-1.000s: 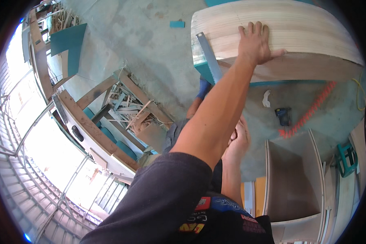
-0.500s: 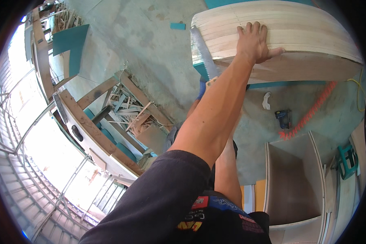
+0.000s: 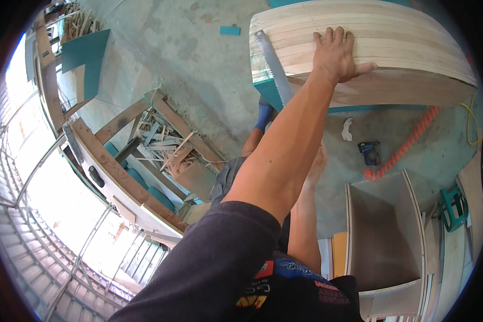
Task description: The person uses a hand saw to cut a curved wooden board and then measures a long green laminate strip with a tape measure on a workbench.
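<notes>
My left hand lies with fingers spread on top of a curved, pale wooden piece faced with narrow strips. Across its left end rests the toothed blade of a hand saw, tip pointing away from me. The saw's handle is hidden behind my left forearm. Below that forearm my right hand shows only in part, in line with the saw; it appears closed on the handle, though its fingers are covered.
Under the piece is a teal surface. To the right on the floor lie a blue-black power tool, a coiled orange hose and a white scrap. An open wooden box stands nearer. At left, a timber frame surrounds offcuts.
The saw has drawn back toward me and slightly right, so its handle has slipped behind my left forearm. More of my right hand shows. My left hand stays on the wood.
</notes>
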`<act>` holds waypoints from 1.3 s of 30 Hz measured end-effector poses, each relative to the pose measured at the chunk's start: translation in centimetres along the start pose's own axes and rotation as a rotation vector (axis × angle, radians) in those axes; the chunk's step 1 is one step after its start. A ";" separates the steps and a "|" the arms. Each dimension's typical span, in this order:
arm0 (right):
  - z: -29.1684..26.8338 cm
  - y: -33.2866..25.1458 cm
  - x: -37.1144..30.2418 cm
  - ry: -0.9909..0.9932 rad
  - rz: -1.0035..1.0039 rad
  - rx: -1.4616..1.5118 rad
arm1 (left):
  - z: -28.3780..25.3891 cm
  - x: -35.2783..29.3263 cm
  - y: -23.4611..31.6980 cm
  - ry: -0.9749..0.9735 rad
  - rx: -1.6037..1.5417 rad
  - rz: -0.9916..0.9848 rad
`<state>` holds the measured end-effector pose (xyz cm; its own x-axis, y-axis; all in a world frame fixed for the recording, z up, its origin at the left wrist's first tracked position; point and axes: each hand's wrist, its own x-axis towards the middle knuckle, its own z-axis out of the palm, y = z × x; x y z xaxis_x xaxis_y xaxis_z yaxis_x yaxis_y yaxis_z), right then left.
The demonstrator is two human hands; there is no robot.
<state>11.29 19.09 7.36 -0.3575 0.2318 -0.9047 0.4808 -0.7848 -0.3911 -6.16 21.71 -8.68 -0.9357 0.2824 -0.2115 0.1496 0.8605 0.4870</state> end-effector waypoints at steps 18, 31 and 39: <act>-2.7 0.5 -3.1 -0.063 0.070 -0.026 | -0.2 -0.2 -0.3 -0.012 0.031 -0.016; -3.5 -1.2 -2.2 -0.139 0.066 0.083 | 0.0 -0.2 -0.3 -0.008 -0.007 -0.011; 0.6 0.8 2.9 -0.037 0.112 0.087 | -0.4 0.3 0.6 -0.084 -0.023 -0.010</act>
<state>10.17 18.75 4.55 -0.3357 0.1200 -0.9343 0.4486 -0.8518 -0.2706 -6.48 22.12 -8.15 -0.9068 0.3094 -0.2864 0.1323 0.8539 0.5033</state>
